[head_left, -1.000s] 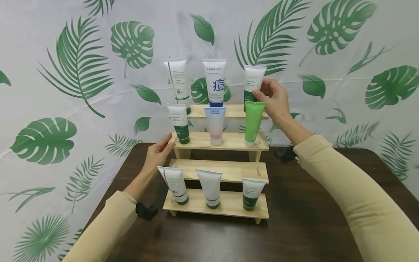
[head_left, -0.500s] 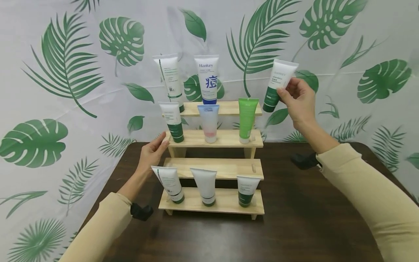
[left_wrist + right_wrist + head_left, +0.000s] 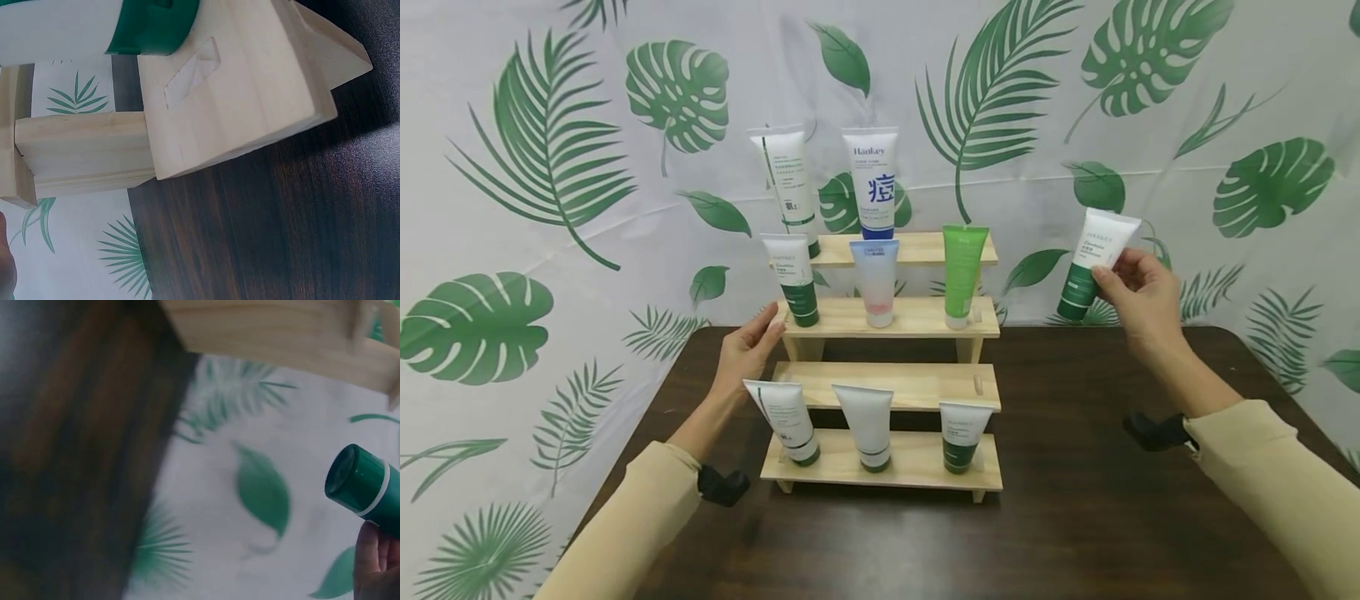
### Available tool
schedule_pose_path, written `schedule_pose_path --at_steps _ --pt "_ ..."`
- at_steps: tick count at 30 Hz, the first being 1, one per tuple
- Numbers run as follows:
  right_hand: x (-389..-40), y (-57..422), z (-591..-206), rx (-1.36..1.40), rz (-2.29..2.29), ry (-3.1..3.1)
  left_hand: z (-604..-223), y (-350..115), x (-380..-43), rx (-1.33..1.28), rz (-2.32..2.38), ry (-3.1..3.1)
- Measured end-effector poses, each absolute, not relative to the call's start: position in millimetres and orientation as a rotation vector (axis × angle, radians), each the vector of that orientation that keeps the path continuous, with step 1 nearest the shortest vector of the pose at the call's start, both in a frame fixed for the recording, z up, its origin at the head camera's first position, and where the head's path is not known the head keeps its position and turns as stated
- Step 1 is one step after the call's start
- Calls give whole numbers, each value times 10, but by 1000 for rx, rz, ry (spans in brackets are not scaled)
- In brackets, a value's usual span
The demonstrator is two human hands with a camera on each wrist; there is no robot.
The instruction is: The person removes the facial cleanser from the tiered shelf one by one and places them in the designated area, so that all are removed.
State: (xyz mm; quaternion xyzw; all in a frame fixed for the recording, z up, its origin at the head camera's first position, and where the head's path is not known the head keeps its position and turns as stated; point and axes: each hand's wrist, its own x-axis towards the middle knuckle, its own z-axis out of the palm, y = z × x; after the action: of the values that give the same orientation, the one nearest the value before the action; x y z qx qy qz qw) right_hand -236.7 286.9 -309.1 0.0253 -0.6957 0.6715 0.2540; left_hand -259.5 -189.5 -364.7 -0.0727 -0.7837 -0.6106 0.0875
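Observation:
My right hand (image 3: 1146,304) pinches a white and green squeeze tube (image 3: 1096,254), raised off to the right of the wooden tiered display stand (image 3: 880,386). The tube tilts with its cap end down; in the right wrist view its dark green cap (image 3: 356,478) points away from the fingers. My left hand (image 3: 745,354) holds the left end of the stand's second tier from the top, thumb in front. Just above those fingers stands another white and green tube (image 3: 793,279). A pale blue and pink tube (image 3: 876,279) and a bright green tube (image 3: 962,275) share that tier.
Two tall tubes, one with green print (image 3: 786,179) and one with blue lettering (image 3: 871,179), stand on the top tier. Three white tubes, including a plain one (image 3: 865,421), occupy the bottom tier. A leaf-patterned cloth (image 3: 662,225) hangs behind the dark table (image 3: 1075,500).
My right hand has lifted the white and green tube off the top tier's right end, carried it right, then lowered it somewhat. My left hand keeps its place at the stand.

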Motion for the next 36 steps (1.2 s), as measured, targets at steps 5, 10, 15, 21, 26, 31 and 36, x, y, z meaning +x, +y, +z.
schedule_pose_path --at_steps 5,10,15,21,26,31,36 --pt "-2280 3005 -3432 -43 1644 -2186 -3639 -1881 -2584 -220 -1814 -2335" --pt "-2228 3060 -3679 -115 1533 -2449 -3638 -1876 -2580 -216 -1823 -2328" --pt "-2234 3056 -3819 -142 1585 -2609 -3630 -1888 -2571 -198 -1826 -2326" --pt "-2272 3041 -3947 -161 1603 -2739 -3540 -1885 -2502 -190 -1856 -2321" --pt "-2295 3040 -4031 -187 1614 -2808 -3431 -1828 -2403 -183 -1858 -2336" --pt "-2304 3041 -4089 -244 1645 -2833 -3398 -1780 -2360 -178 -1844 -2354" --pt "-2303 3055 -4152 -275 1651 -2843 -3394 -1753 -2355 -179 -1845 -2358"
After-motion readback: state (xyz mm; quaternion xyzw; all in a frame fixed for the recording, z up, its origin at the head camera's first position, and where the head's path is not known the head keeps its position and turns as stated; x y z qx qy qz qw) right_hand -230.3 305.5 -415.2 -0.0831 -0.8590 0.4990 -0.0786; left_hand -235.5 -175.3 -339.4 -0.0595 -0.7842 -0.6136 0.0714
